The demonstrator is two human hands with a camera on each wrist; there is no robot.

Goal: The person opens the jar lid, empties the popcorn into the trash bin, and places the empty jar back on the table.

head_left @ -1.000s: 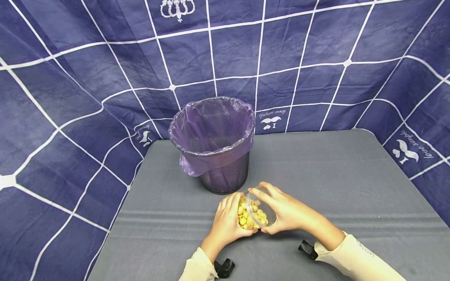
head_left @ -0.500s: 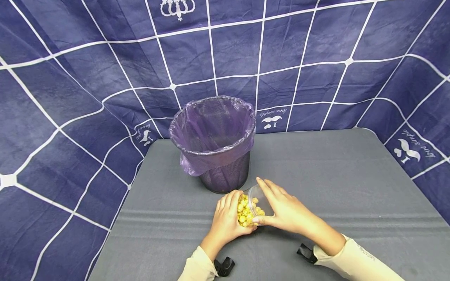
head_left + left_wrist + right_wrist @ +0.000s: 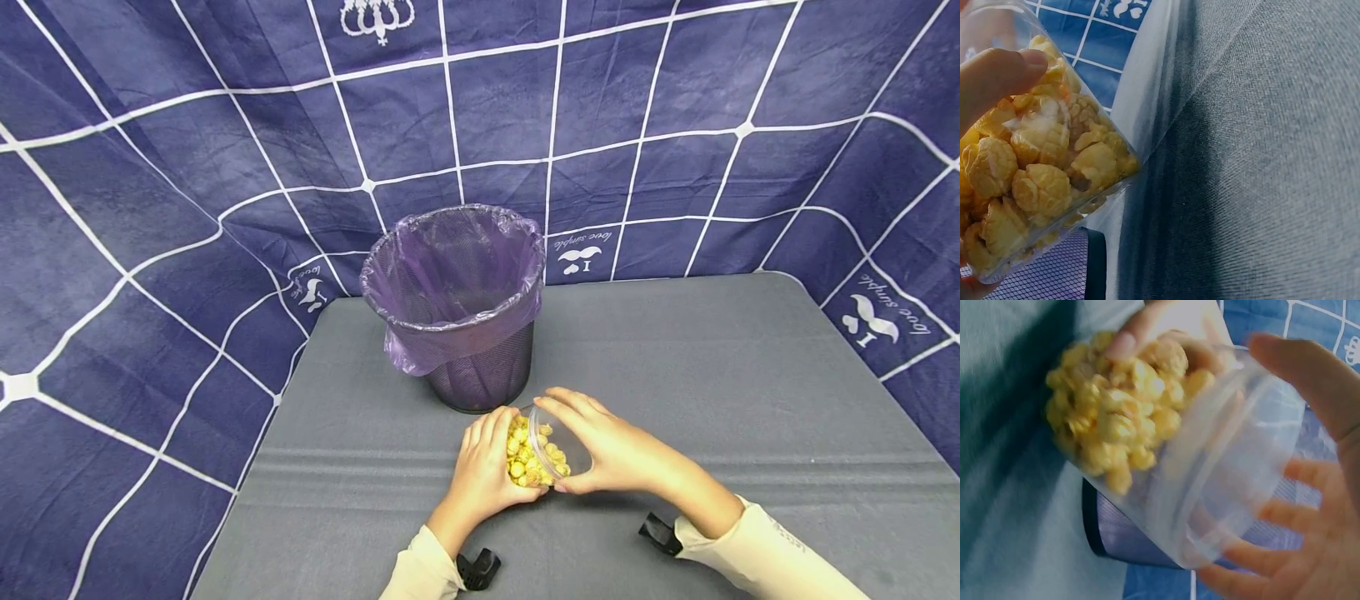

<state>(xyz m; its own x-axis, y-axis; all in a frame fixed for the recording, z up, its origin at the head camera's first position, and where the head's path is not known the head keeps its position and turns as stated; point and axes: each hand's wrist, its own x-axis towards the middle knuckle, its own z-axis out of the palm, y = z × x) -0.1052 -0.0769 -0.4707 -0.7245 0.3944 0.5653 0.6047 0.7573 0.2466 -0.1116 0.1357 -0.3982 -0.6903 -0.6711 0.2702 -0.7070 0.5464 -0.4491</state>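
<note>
A clear plastic jar (image 3: 536, 423) of yellow popcorn (image 3: 1041, 150) lies tilted between both hands, low over the table in the head view. My left hand (image 3: 483, 462) grips its body at the popcorn end, with the thumb across the side in the left wrist view. At the other end, the spread fingers and thumb of my right hand (image 3: 611, 450) hold the rim of the translucent lid (image 3: 1241, 456). The popcorn is heaped toward the jar's base, away from the lid. The palm side of the left hand is hidden in the head view.
A black mesh waste bin (image 3: 483, 375) with a purple liner (image 3: 457, 342) stands just behind the hands. Grey cloth covers the table (image 3: 712, 375). A blue curtain (image 3: 600, 100) with white grid lines hangs at the back and both sides.
My right hand turned around the lid, its thumb rising onto the jar half a second ago, then swung back with the thumb low again. The left hand stays on the jar body.
</note>
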